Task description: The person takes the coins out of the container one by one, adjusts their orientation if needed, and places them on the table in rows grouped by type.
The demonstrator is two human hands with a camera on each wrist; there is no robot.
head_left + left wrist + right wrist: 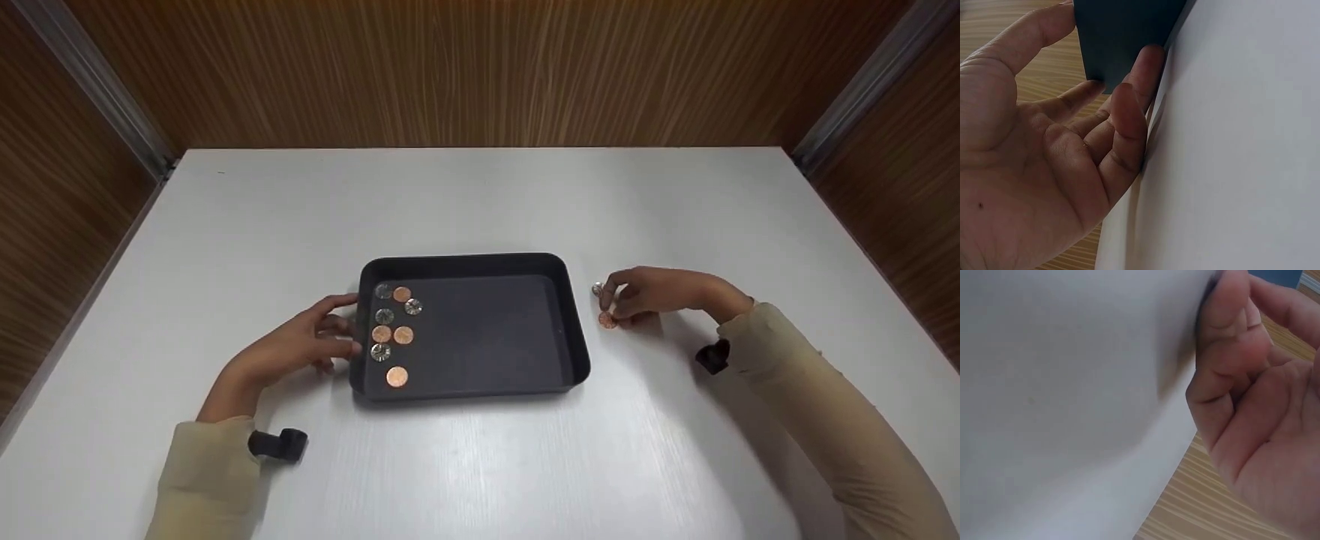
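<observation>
My left hand (304, 341) rests on the white table (480, 202), palm turned toward the left wall of the black tray (574, 337). Fingers relaxed and spread; thumb up near the tray's far-left corner, fingertips (1148, 62) touching the tray's outer wall. Nothing gripped. Left wrist view confirms it: open palm, the tray corner between thumb and fingers.

My right hand (649, 296) sits on the table just right of the tray, wrist low, fingers curled down over two coins. A copper coin (607, 320) lies under the fingertips, touching them; a silver coin (598, 289) lies just beside the index finger. Whether I am pinching either coin, I cannot tell: right wrist view is blurred, showing only bent fingers (1224, 343) against the table top.

Inside the tray, all along its left side: a loose cluster of coins (394, 322), some copper and some silver, with one copper piece (397, 376) lying apart, nearer me. The rest of the tray floor is bare dark surface.

Both sleeves are beige; a small black camera mount (279, 444) sits at the left wrist, another (712, 356) at the right. Wood-grain panels (480, 67) wall the table on three sides.
</observation>
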